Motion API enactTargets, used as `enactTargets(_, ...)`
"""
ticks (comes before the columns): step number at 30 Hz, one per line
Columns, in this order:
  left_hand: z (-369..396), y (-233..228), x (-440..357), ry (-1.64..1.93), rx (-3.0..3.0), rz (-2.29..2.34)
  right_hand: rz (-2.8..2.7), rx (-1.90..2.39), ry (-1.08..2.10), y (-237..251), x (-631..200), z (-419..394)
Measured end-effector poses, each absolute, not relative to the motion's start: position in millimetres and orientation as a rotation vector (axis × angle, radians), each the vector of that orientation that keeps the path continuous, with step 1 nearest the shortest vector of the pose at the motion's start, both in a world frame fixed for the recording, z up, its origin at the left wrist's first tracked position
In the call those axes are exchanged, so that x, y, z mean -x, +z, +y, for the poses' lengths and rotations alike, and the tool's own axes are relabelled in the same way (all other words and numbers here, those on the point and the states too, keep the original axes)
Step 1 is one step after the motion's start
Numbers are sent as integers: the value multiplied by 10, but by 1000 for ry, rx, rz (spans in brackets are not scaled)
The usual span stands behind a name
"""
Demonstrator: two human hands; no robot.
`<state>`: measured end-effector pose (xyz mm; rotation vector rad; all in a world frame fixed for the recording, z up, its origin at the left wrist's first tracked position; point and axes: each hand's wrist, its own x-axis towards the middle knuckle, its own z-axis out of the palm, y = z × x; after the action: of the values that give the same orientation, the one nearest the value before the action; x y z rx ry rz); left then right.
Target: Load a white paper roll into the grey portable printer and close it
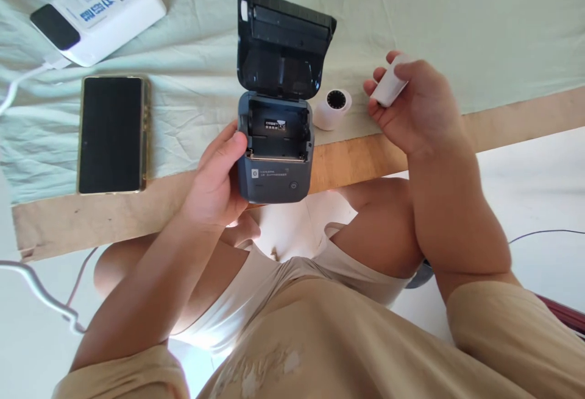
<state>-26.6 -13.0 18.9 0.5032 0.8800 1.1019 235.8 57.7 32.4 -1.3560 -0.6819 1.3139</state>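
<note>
My left hand (214, 183) grips the left side of a small dark grey label printer (275, 170), held over the table's front edge. Its lid (281, 42) stands open, and the paper bay (276, 128) inside holds no roll. My right hand (411, 103) is raised to the right of the printer, fingers closed around a white paper roll (388, 85). A second white paper roll (333, 108) lies on the cloth just right of the printer, its dark core facing me.
A black phone (112, 134) lies face up on the pale green cloth (457, 27) to the left. A white power bank (98, 9) with a white cable (21, 82) sits at the back left. The wooden table edge (525, 112) runs across; my knees are below it.
</note>
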Motion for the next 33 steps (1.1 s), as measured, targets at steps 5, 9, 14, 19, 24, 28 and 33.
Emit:
enactTargets(5,-121,182,263,1151,-542,873,-1005,1316,1225,427,-2217,357)
enactTargets(9,-131,149,273,1150,-566,870,-1510,1162,870,458,-2064,152)
enactTargets(14,-177,154,270,1153,-607,894,-1908,868,581,443,-1762,22)
enactTargets(19,-188,173,285,1119,-639,911,-2075,1211,226,441,-1536,61)
enactTargets(24,-218,181,285,1127,-612,915,-2103,1101,175,353,-1510,142)
enactTargets(28,-244,191,265,1142,-611,892,-2097,1013,175,302,-1518,151)
enactTargets(33,-240,176,265,1179,-603,854,-2066,894,64,345,-1499,56)
